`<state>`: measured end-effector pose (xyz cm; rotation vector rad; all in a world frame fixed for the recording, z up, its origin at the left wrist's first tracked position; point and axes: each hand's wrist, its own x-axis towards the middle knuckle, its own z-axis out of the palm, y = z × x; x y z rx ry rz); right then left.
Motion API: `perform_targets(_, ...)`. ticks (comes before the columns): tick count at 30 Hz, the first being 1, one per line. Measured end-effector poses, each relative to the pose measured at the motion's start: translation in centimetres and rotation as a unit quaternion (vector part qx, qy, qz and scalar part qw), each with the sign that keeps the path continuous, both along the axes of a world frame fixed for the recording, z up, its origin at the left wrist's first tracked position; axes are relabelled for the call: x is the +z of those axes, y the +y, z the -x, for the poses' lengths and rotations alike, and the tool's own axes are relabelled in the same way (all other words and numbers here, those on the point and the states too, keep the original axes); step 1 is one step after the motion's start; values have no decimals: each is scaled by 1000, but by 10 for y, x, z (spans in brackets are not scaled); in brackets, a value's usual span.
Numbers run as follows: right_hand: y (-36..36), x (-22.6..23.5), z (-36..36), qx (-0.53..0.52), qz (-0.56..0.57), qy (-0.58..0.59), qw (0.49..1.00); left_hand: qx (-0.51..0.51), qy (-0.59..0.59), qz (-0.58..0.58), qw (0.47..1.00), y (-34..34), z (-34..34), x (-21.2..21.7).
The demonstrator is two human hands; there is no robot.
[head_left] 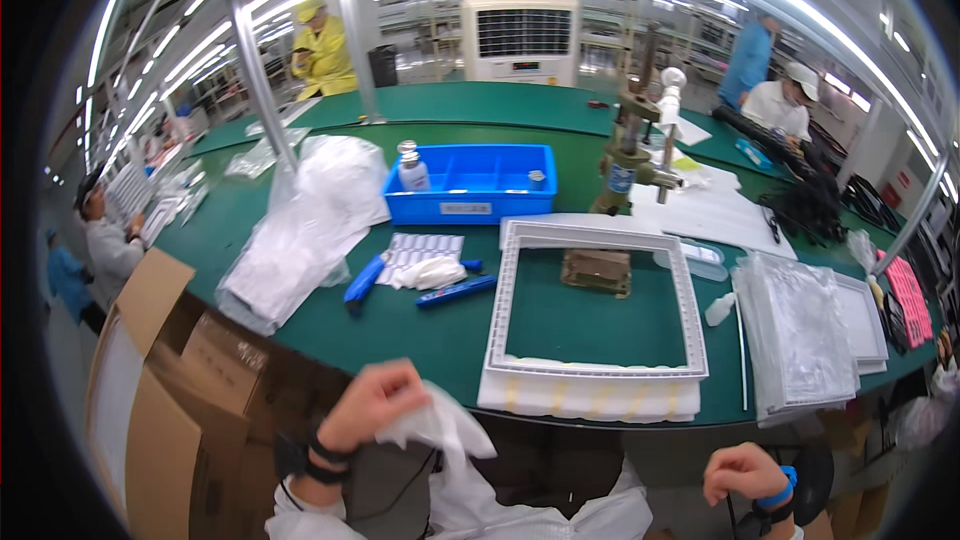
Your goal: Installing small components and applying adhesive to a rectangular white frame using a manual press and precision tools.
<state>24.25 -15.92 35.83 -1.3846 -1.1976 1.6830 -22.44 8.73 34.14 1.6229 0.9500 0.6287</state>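
Note:
Just off the table's front edge, my left hand [372,402] is closed at the top of a limp, thin white sheet [447,425]. Whether that is cloth or film I cannot tell; it hangs down toward my lap. My right hand [742,472] is lower and farther right, its fingers curled in with nothing seen in them. On the table between and beyond my hands lies a white rectangular frame [590,372], its near side resting on white foam strips [590,398].
A blue divided bin [470,208] holds a bottle [412,170]. Near it lie a blue-handled tool [366,282], a crumpled white cloth [430,273] and plastic bags [310,210]. A green press [625,155] stands behind the frame. Bagged panels [800,335] lie right; cardboard boxes [165,390] stand left.

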Motion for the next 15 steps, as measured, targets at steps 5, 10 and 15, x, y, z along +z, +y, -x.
perform_targets(5,15,-9,0,-286,-161,-14,945,163,5,-198,967,104,3,28)
perform_targets(10,46,-17,-9,-299,-191,-25,935,188,98,-315,925,222,28,-38)
perform_targets(15,66,-24,-38,-360,-165,-42,917,14,170,-318,933,233,-18,-56)
